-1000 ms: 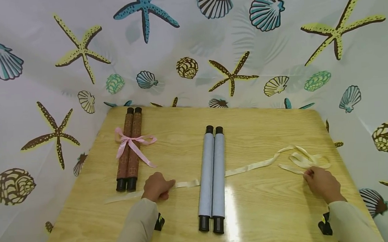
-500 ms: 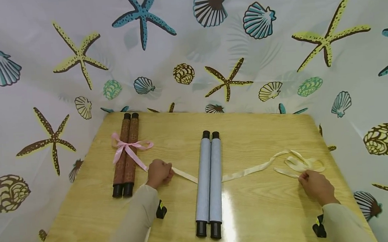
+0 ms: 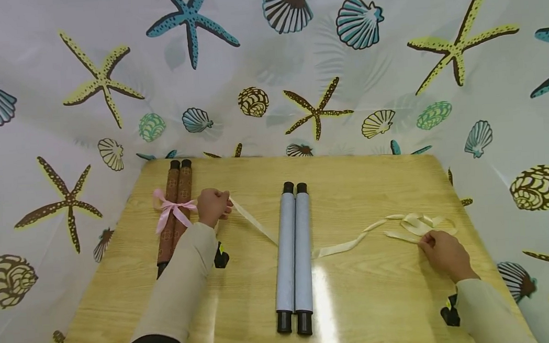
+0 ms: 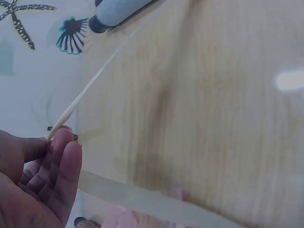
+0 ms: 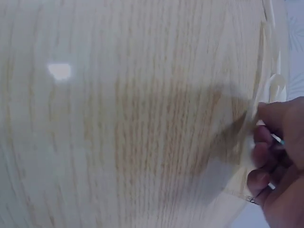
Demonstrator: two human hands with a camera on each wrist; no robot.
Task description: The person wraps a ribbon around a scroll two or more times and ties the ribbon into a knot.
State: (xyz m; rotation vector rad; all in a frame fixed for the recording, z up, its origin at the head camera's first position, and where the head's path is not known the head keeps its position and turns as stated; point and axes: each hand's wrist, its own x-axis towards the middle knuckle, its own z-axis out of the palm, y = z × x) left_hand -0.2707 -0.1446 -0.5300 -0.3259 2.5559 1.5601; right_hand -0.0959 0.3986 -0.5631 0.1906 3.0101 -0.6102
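Note:
In the head view a cream ribbon runs under a pair of light blue scrolls with black end caps, which lie side by side mid-table. My left hand pinches the ribbon, lifted off the table left of the scrolls. The left wrist view shows the ribbon taut from the thumb and fingertips, with a loose length trailing below the hand. At the right, my right hand pinches the ribbon close to the tabletop, beside its loose loops. Its fingers partly hide the ribbon in the right wrist view.
Two brown patterned scrolls tied with a pink ribbon bow lie at the left, partly behind my left arm. The wooden table meets a shell-and-starfish printed curtain at its back and sides.
My left hand has risen and moved toward the back of the table, pulling the ribbon up off the tabletop. My right hand has stayed nearly in place.

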